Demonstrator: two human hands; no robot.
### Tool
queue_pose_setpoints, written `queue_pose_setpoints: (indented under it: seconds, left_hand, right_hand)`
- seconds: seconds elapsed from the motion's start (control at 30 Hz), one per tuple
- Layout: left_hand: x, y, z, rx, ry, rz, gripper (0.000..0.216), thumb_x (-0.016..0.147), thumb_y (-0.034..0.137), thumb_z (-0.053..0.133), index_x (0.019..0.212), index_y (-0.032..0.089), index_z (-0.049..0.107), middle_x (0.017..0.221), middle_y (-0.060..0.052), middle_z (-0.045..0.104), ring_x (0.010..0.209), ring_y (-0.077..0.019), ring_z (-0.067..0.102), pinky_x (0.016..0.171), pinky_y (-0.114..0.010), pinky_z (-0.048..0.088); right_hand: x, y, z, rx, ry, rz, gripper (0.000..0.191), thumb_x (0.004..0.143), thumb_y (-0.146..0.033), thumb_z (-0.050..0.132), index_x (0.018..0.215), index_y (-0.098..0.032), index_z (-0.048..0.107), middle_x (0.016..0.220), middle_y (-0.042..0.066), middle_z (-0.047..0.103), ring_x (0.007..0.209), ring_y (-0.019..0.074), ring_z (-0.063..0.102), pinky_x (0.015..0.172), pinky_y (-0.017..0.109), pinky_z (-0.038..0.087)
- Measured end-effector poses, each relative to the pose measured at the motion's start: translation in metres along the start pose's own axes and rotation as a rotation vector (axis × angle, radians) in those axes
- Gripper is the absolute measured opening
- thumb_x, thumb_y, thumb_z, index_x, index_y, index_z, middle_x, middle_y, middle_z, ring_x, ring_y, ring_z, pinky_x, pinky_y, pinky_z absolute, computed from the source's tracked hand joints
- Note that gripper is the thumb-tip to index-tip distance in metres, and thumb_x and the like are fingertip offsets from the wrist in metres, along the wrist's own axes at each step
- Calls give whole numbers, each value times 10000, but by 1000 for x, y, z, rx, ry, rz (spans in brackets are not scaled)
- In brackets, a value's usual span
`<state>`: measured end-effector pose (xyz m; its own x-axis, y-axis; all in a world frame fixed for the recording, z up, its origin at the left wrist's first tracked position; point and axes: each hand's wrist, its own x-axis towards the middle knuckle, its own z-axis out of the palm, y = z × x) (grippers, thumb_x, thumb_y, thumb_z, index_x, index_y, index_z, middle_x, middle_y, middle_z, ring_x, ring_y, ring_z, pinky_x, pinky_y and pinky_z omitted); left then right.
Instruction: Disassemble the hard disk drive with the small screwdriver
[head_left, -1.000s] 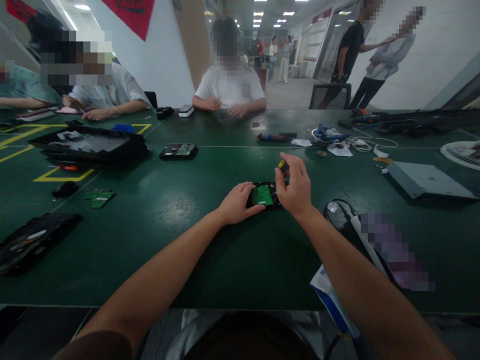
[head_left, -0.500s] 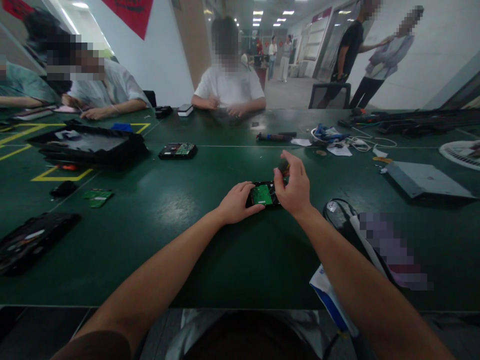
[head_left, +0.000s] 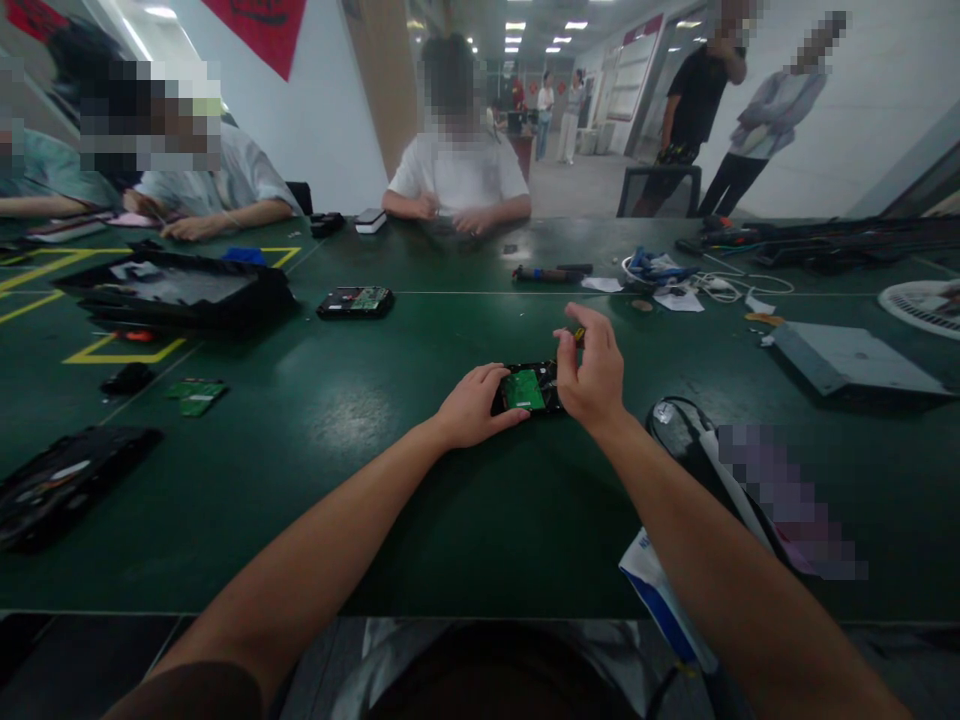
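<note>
A black hard drive (head_left: pixel 523 390) with a green circuit board facing up lies flat on the table in front of me. My left hand (head_left: pixel 474 405) grips its left end, fingers along the far edge and thumb along the near edge. Over the right end is my right hand (head_left: pixel 595 372), its fingers curled around a small screwdriver (head_left: pixel 579 337). Only a yellow and dark bit of the screwdriver's handle shows between the fingers. Its tip is hidden, so I cannot tell whether it touches the drive.
Another drive (head_left: pixel 355 302) lies farther left, near a black tray (head_left: pixel 176 290). Loose green boards (head_left: pixel 196 394) and a dark device (head_left: pixel 71 480) are at left. A grey metal box (head_left: pixel 859 360) and a pouch (head_left: pixel 697 460) are at right. A person (head_left: pixel 457 175) sits opposite.
The fingers of my right hand have shifted around the screwdriver, and its dark round handle end no longer shows. My left hand and the hard drive stay put.
</note>
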<state>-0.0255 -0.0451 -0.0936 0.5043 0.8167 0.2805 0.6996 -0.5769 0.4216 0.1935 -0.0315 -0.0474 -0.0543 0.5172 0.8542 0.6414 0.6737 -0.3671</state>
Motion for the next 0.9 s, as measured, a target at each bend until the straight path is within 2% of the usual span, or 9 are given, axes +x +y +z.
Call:
queue_pose_setpoints:
  seconds: [0.07, 0.17, 0.27, 0.4, 0.47, 0.63, 0.77, 0.83, 0.9]
  left_hand:
    - [0, 0, 0, -2, 1, -1, 774, 885, 669, 641, 1439, 149, 493, 1504, -190, 528, 1423, -340, 484, 1205, -506, 393]
    - [0, 0, 0, -5, -3, 1, 774, 891, 665, 637, 1440, 139, 493, 1502, -194, 527, 1418, -340, 487, 1199, -502, 403]
    - [0, 0, 0, -3, 8, 9, 770, 890, 663, 641, 1435, 138, 498, 1496, -196, 532, 1413, -338, 493, 1196, -497, 408]
    - [0, -1, 1, -3, 26, 19, 758, 884, 665, 649, 1425, 155, 504, 1491, -187, 539, 1407, -339, 500, 1195, -508, 406]
    - [0, -1, 1, -7, 20, 15, 771, 883, 674, 643, 1428, 147, 503, 1489, -192, 540, 1408, -340, 498, 1196, -506, 406]
    - [0, -1, 2, -5, 12, 5, 790, 877, 685, 643, 1432, 140, 505, 1482, -198, 543, 1407, -343, 499, 1193, -503, 408]
    - [1, 0, 1, -5, 17, 16, 789, 884, 678, 640, 1434, 130, 502, 1489, -202, 534, 1407, -340, 495, 1200, -496, 402]
    - [1, 0, 0, -6, 19, 24, 779, 888, 669, 641, 1426, 121, 508, 1482, -203, 540, 1399, -334, 501, 1198, -484, 407]
    - [1, 1, -1, -9, 17, 24, 769, 890, 666, 638, 1421, 126, 510, 1477, -201, 545, 1395, -332, 505, 1194, -486, 412]
  right_hand:
    - [0, 1, 0, 3, 7, 12, 316, 1007, -275, 507, 1322, -252, 532, 1255, 125, 623, 1125, 272, 637, 986, 501, 540]
    - [-1, -1, 0, -17, 31, 37, 216, 976, -353, 610, 1165, -258, 567, 1109, 85, 653, 986, 240, 654, 911, 450, 554]
    - [-1, -4, -1, -25, 43, 54, 123, 997, -361, 583, 1066, -261, 569, 1011, 57, 661, 902, 215, 661, 856, 411, 554]
    - [-2, -6, -1, 54, 5, 55, 194, 1047, -295, 457, 1215, -259, 547, 1147, 81, 683, 869, 189, 705, 866, 411, 565]
    - [-3, -6, 0, 83, -9, 67, 233, 1047, -293, 458, 1269, -261, 521, 1207, 91, 678, 881, 186, 718, 862, 409, 572]
    - [-4, -6, 1, 65, -19, 93, 222, 993, -378, 598, 1181, -271, 550, 1123, 65, 676, 941, 214, 697, 855, 412, 574]
    - [-1, -9, 0, 78, -27, 46, 214, 1006, -358, 574, 1197, -261, 586, 1149, 83, 644, 1028, 228, 663, 899, 427, 560]
    - [1, -10, 0, 206, -48, 117, 227, 1034, -362, 519, 1231, -268, 580, 1148, 72, 632, 962, 195, 674, 870, 406, 565]
    - [3, -10, 2, 394, -67, 240, 214, 1053, -401, 483, 1210, -278, 562, 1023, 32, 646, 869, 164, 676, 829, 374, 565]
